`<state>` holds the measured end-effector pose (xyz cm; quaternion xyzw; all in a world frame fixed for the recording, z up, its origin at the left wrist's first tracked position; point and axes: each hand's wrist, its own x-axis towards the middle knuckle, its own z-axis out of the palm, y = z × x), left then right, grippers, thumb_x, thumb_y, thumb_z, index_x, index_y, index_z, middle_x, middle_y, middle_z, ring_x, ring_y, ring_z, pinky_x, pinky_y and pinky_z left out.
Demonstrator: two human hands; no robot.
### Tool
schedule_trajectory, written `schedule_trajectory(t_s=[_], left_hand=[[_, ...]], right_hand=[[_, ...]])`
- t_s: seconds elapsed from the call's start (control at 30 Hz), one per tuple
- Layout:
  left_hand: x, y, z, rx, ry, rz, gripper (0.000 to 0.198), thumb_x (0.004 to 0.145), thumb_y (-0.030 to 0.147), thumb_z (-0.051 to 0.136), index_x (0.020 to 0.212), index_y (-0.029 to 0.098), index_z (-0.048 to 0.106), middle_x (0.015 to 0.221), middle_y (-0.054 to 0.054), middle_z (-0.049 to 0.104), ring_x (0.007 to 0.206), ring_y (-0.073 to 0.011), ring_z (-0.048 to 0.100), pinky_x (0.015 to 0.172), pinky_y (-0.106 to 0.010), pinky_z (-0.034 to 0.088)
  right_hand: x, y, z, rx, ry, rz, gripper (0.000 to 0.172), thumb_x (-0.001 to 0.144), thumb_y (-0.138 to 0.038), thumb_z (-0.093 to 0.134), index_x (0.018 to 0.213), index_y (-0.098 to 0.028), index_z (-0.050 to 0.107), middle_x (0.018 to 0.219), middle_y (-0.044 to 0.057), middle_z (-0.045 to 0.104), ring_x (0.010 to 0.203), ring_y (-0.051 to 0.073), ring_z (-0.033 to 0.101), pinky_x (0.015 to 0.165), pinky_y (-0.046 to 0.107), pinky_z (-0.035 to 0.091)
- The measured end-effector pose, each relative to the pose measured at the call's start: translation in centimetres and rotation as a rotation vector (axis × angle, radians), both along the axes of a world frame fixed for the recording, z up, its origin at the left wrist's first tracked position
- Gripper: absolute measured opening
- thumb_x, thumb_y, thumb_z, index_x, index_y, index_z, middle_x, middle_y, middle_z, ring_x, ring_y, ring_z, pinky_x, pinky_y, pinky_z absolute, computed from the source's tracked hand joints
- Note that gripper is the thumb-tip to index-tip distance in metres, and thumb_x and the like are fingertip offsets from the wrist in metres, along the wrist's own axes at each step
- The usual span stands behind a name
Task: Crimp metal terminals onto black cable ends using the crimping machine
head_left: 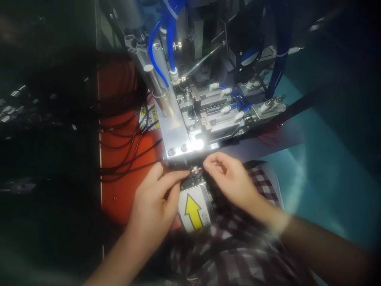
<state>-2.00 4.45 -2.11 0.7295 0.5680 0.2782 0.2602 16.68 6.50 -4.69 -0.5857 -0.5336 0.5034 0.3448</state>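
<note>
Step in hand: by judgement, fine fingertip work on one small wired piece (195, 171) at the front of the machine.
Next move: seems to call for a steady left fingertip, close control of the thin coloured strands from the right, and little force.
Small wired piece, place: just below the front edge of the bright metal plate (175, 135), beyond the white block with yellow arrow (193, 210), between both hands.
Small wired piece, look: tiny, pale and metallic in part, with reddish and greenish strands at the right end; finer detail too blurred to read.
Left hand (156, 198): index finger stretched to the left end of the piece, apparently touching; thumb bent below; firm grip or mere steadying, not possible to say.
Right hand (233, 182): thumb and index finger brought together just beside the strands; a strand between the fingertips, not possible to confirm.
Surroundings: blue tubes (170, 43) above, red base (125, 198) with black cables (131, 149) at left, checked cloth (235, 250) below.
</note>
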Motion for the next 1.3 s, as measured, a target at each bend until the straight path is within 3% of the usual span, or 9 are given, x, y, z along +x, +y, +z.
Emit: schedule_trajectory(t_s=[0.13, 0.43, 0.6, 0.7, 0.93, 1.1, 1.3], left_hand=[[0.1, 0.0, 0.0, -0.022, -0.02, 0.005, 0.024, 0.088, 0.013, 0.052, 0.099, 0.017, 0.073, 0.098, -0.006, 0.062, 0.083, -0.0135, 0.062, 0.065, -0.021, 0.052], [0.1, 0.2, 0.0, 0.019, 0.001, -0.004, 0.024, 0.088, 0.013, 0.053, 0.099, 0.019, 0.073, 0.093, -0.005, 0.061, 0.08, -0.013, 0.062, 0.065, -0.02, 0.052], [-0.1, 0.2, 0.0, 0.034, -0.012, -0.022, 0.023, 0.089, 0.013, 0.053, 0.099, 0.02, 0.072, 0.095, -0.004, 0.062, 0.082, -0.0122, 0.063, 0.067, -0.018, 0.053], [-0.3, 0.1, -0.1, 0.031, -0.004, -0.034, 0.024, 0.089, 0.013, 0.052, 0.101, 0.022, 0.071, 0.099, -0.004, 0.062, 0.085, -0.0126, 0.065, 0.069, -0.018, 0.053], [-0.7, -0.1, -0.2, 0.025, 0.064, -0.045, 0.027, 0.089, 0.015, 0.052, 0.106, 0.028, 0.068, 0.11, -0.005, 0.061, 0.082, -0.0138, 0.065, 0.052, -0.016, 0.05], [-0.6, 0.1, -0.3, 0.033, 0.06, -0.036, 0.027, 0.089, 0.015, 0.053, 0.106, 0.028, 0.069, 0.109, -0.005, 0.061, 0.08, -0.0138, 0.066, 0.046, -0.016, 0.047], [-0.5, 0.1, -0.3, 0.021, 0.016, -0.033, 0.026, 0.089, 0.014, 0.053, 0.104, 0.025, 0.07, 0.103, -0.005, 0.062, 0.086, -0.0157, 0.066, 0.066, -0.021, 0.056]], right_hand=[[-0.1, -0.2, 0.2, 0.123, -0.039, 0.006, 0.013, 0.089, -0.024, 0.056, 0.086, -0.017, 0.066, 0.086, 0.005, 0.069, 0.079, 0.018, 0.064, 0.072, 0.029, 0.05], [0.2, 0.4, 0.0, -0.079, 0.11, 0.021, 0.014, 0.086, -0.029, 0.06, 0.084, -0.017, 0.067, 0.082, 0.005, 0.068, 0.074, 0.017, 0.062, 0.064, 0.028, 0.05], [0.0, 0.9, 0.6, -0.288, 0.309, 0.027, 0.013, 0.081, -0.027, 0.063, 0.073, -0.016, 0.063, 0.061, -0.003, 0.055, 0.051, 0.009, 0.049, 0.05, 0.022, 0.042], [-0.1, 0.9, 0.3, -0.312, 0.366, 0.029, 0.014, 0.081, -0.027, 0.063, 0.072, -0.017, 0.06, 0.057, -0.005, 0.05, 0.048, 0.008, 0.042, 0.047, 0.022, 0.038], [-0.4, 0.2, -1.4, -0.064, 0.203, 0.055, 0.013, 0.087, -0.028, 0.056, 0.079, -0.018, 0.058, 0.067, -0.001, 0.051, 0.057, 0.012, 0.045, 0.053, 0.025, 0.039], [-0.3, 0.3, -0.6, -0.141, 0.123, 0.086, 0.017, 0.09, -0.029, 0.052, 0.078, -0.019, 0.058, 0.061, -0.002, 0.051, 0.052, 0.012, 0.044, 0.049, 0.025, 0.038], [-0.8, 0.3, 1.2, 0.336, -0.232, 0.134, 0.013, 0.09, -0.022, 0.055, 0.093, -0.016, 0.066, 0.078, 0.004, 0.064, 0.066, 0.015, 0.058, 0.06, 0.028, 0.044]])
